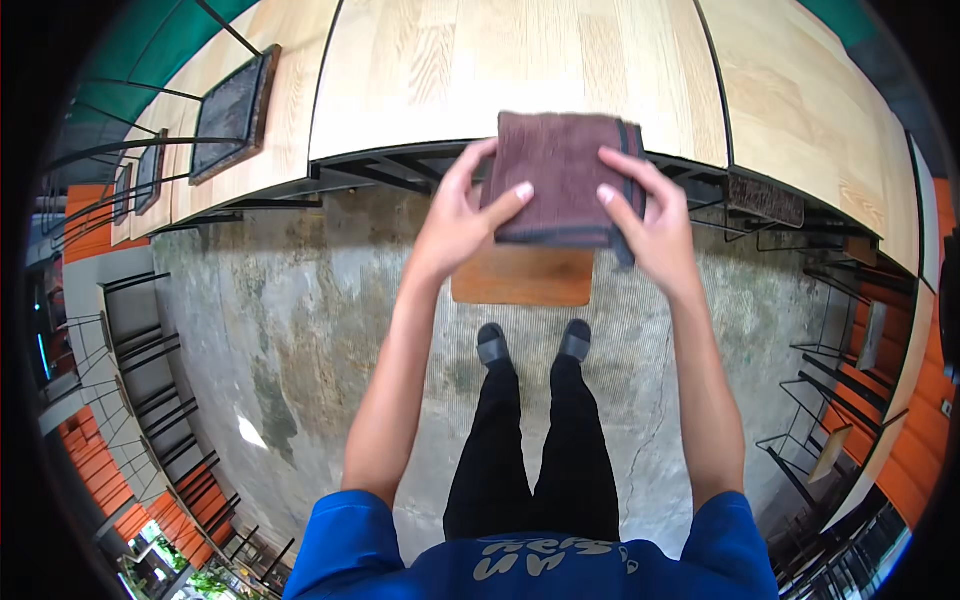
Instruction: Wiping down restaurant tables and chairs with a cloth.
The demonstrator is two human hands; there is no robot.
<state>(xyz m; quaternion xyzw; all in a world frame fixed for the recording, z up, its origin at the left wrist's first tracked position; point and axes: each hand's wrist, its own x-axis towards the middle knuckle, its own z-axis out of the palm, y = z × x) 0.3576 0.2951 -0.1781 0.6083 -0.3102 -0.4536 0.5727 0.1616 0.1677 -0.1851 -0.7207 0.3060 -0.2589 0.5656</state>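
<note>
A folded brown cloth (562, 172) with dark striped edges is held up in front of me, over the near edge of a light wooden table (517, 60). My left hand (469, 214) grips its left side, thumb on top and fingers at the edge. On the right side, my right hand (652, 210) holds it with thumb and index finger on the upper face. The cloth's layers lie roughly squared, and a small corner hangs at the lower right. Its underside is hidden.
Below the cloth, an orange-brown wooden stool seat (521, 281) stands before my feet on the concrete floor (315, 360). Upturned chairs with dark seats (232, 116) rest on the tabletop at left. Black table frames (382, 174) run under the edge. More stools (829, 454) line the right.
</note>
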